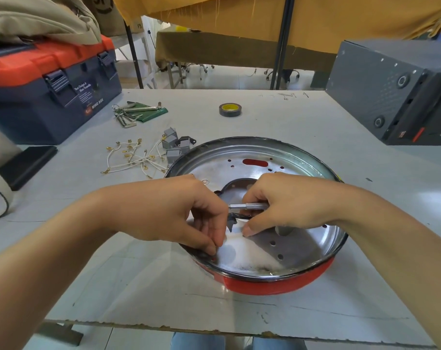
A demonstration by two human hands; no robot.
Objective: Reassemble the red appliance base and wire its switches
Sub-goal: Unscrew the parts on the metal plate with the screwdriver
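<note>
With the right hand [285, 203] clamped on the slim silver screwdriver [249, 206] and left hand [189, 218] pinching something unseen inside the round red-walled, shiny metal appliance base [277, 284], a slip could drop the fastener

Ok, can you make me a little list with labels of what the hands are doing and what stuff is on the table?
left hand: fingers curled down inside the red appliance base, on a small dark part; exact grip hidden
right hand: holds a silver screwdriver bit, pointing left
base inside: shiny metal plate with holes
wires: white, gold ends, loose left of base
switches: grey, beside the wires, not wired
tape roll: behind the base
hex keys: far left
toolbox: blue and orange, shut
</note>
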